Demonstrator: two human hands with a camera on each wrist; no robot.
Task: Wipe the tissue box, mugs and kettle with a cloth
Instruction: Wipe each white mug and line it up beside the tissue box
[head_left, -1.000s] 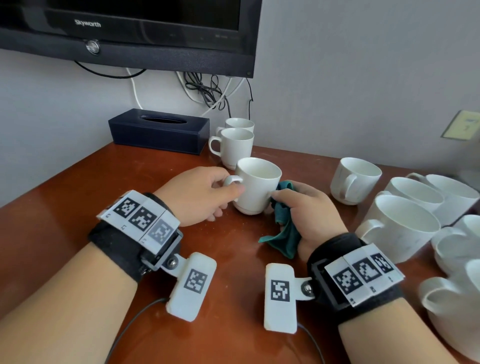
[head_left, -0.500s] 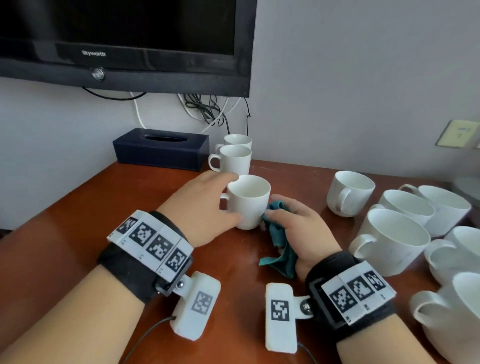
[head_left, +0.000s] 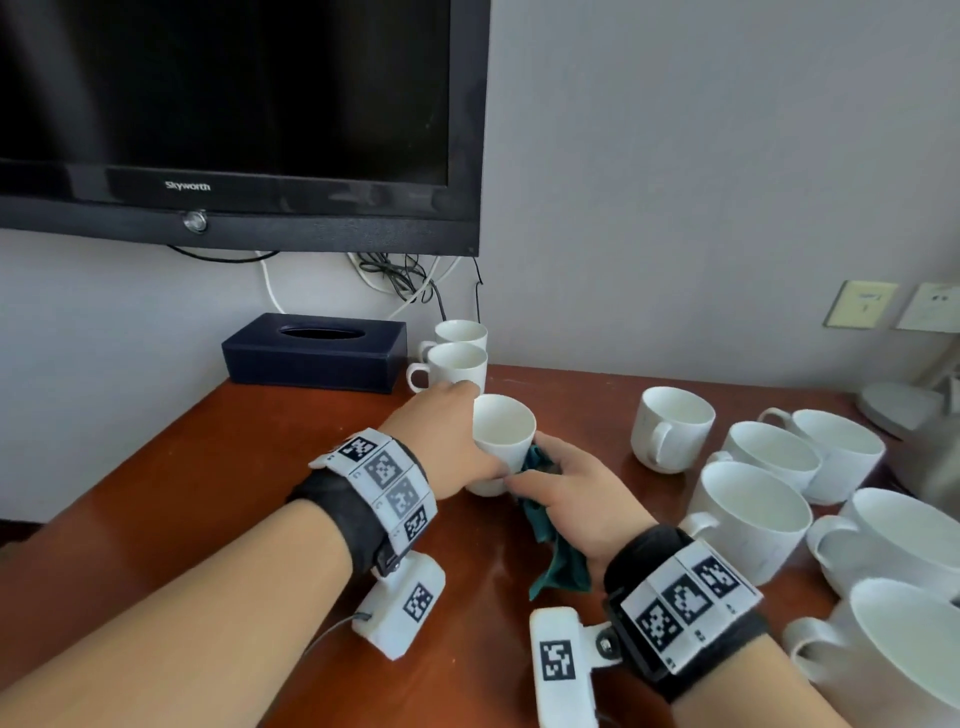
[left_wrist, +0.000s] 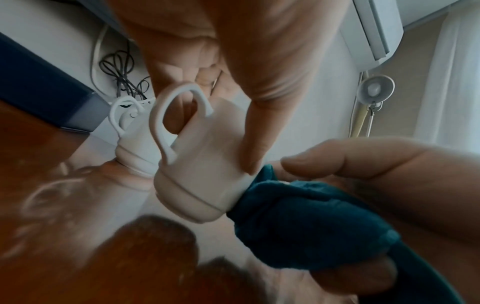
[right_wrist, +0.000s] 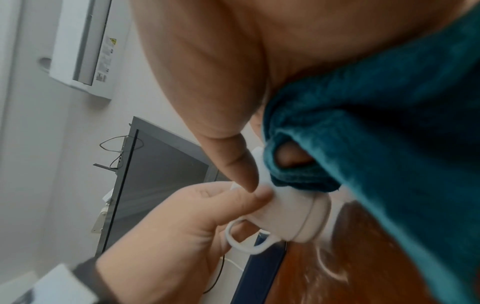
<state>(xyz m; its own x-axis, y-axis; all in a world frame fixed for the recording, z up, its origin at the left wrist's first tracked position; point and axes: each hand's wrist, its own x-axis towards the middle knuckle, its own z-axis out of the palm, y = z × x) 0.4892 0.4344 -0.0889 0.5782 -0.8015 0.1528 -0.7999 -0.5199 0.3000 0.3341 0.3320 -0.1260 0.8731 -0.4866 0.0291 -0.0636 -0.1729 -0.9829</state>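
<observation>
A white mug (head_left: 503, 434) sits in the grip of my left hand (head_left: 462, 441), thumb on its near side and fingers round the far rim. Its handle (left_wrist: 166, 123) points back at my wrist. My right hand (head_left: 556, 480) grips a teal cloth (head_left: 553, 551) and presses it against the mug's lower right side (left_wrist: 223, 185). The mug leans a little; I cannot tell whether its foot touches the table. The dark blue tissue box (head_left: 317, 356) stands at the back left. A grey kettle (head_left: 932, 462) shows partly at the right edge.
Two white mugs (head_left: 457, 364) stand just behind my left hand, beside the tissue box. Several more mugs (head_left: 748, 514) crowd the right side of the brown table (head_left: 249, 467). A television (head_left: 234, 119) hangs on the wall above, with cables under it.
My left hand has shifted from the mug's handle to wrap its body, turning the handle toward my wrist. The cloth stays against the mug's right side. The head view has tilted upward.
</observation>
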